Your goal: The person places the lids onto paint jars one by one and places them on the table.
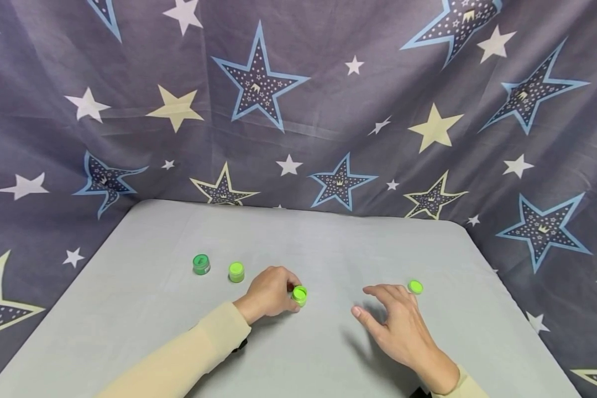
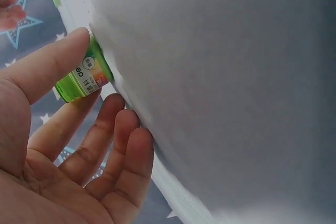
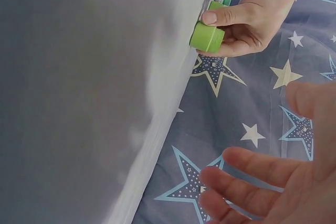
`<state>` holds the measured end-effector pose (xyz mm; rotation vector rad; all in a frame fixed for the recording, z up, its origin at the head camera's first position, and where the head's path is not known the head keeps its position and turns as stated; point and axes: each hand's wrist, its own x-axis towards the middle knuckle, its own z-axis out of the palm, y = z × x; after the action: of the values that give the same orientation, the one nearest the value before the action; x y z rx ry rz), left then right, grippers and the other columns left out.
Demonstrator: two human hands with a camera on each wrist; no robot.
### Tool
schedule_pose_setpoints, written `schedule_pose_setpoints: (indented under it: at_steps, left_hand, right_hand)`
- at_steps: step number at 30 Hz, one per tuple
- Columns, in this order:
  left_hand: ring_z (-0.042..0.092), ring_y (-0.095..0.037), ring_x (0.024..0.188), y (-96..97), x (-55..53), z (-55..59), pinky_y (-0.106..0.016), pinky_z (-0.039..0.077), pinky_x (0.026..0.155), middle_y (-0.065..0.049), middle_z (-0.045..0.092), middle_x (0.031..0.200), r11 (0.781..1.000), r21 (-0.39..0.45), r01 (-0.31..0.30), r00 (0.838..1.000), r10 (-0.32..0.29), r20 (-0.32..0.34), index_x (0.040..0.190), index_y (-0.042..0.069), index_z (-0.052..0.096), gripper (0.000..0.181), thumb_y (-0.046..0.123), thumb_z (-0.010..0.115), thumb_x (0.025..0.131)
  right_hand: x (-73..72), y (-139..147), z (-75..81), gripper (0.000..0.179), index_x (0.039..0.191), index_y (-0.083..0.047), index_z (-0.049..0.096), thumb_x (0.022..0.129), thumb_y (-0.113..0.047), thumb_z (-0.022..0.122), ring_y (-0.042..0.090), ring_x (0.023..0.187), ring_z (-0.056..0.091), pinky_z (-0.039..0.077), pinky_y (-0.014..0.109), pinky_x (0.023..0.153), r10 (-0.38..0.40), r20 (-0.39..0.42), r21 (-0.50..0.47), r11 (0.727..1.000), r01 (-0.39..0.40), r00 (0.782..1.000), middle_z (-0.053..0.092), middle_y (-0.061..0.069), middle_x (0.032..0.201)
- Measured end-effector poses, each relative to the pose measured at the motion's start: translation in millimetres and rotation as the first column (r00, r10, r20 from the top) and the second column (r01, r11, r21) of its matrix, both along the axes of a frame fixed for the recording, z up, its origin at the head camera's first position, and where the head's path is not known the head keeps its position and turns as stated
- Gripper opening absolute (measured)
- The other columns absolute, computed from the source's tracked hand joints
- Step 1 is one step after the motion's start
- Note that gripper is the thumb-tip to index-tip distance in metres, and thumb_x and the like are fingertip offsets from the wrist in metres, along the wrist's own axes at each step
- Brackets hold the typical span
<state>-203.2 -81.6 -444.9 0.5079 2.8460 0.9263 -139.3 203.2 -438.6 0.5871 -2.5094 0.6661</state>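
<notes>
A small lime-green paint jar (image 1: 299, 296) stands in the middle of the table, pinched between the thumb and fingers of my left hand (image 1: 273, 292). Its lid is off, and in the left wrist view the printed label on the jar (image 2: 86, 74) faces the camera. My right hand (image 1: 400, 326) hovers over the table to the right, fingers spread and holding nothing. Just beyond its knuckles lies a round lime-green lid (image 1: 415, 286). In the right wrist view the fingers (image 3: 257, 182) of this hand are apart from the jar (image 3: 207, 38).
Left of my left hand stand a second lime-green jar (image 1: 236, 272) and a darker green jar (image 1: 201, 264), both with lids on. A pale grey cloth covers the table (image 1: 328, 243). Behind it hangs a star-patterned curtain (image 1: 318, 99).
</notes>
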Motion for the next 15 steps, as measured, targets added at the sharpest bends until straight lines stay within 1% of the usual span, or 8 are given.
schedule_pose_setpoints:
  at_steps: [6, 9, 12, 15]
  left_hand:
    - [0.058, -0.013, 0.083, -0.1, 3.9, -0.8, -0.035, 0.050, 0.081, 0.011, 0.066, 0.083, 1.000, 0.027, -0.012, 1.000, 0.012, -0.003, 0.092, 0.017, 0.080, 0.031, 0.016, 0.097, 0.067]
    - [0.058, -0.012, 0.083, -0.4, 7.0, -0.7, -0.035, 0.050, 0.081, 0.011, 0.066, 0.084, 0.998, 0.054, -0.019, 1.000, 0.019, -0.005, 0.093, 0.017, 0.079, 0.030, 0.016, 0.096, 0.068]
    - [0.058, -0.011, 0.078, -1.2, 10.9, -0.7, -0.033, 0.051, 0.077, 0.011, 0.066, 0.081, 0.996, 0.087, -0.018, 1.000, 0.019, -0.014, 0.092, 0.016, 0.078, 0.028, 0.014, 0.094, 0.070]
    - [0.057, -0.009, 0.071, -1.8, 15.1, -1.4, -0.030, 0.050, 0.070, 0.010, 0.064, 0.077, 0.993, 0.121, -0.010, 1.000, 0.013, -0.024, 0.090, 0.016, 0.076, 0.025, 0.011, 0.093, 0.071]
  right_hand:
    - [-0.2, 1, -2.9, 0.038, 0.112, -0.011, 0.074, 0.085, -0.037, 0.083, 0.024, 0.105, 0.063, 0.039, 0.043, 0.088, 0.001, -0.008, 0.005, 1.000, -0.001, 1.000, 0.073, 0.003, 0.110]
    - [-0.4, 2, -4.5, 0.039, 0.112, -0.011, 0.074, 0.085, -0.037, 0.083, 0.024, 0.105, 0.063, 0.039, 0.043, 0.088, 0.001, -0.008, 0.010, 1.000, -0.001, 1.000, 0.073, 0.003, 0.110]
    - [-0.8, 4, -6.2, 0.040, 0.112, -0.011, 0.074, 0.085, -0.038, 0.083, 0.025, 0.105, 0.063, 0.040, 0.043, 0.088, -0.001, -0.009, 0.018, 1.000, 0.001, 1.000, 0.073, 0.003, 0.111]
    - [-1.3, 6, -7.9, 0.040, 0.112, -0.011, 0.074, 0.084, -0.038, 0.084, 0.025, 0.105, 0.063, 0.040, 0.044, 0.088, -0.001, -0.012, 0.022, 1.000, 0.002, 1.000, 0.073, 0.003, 0.111]
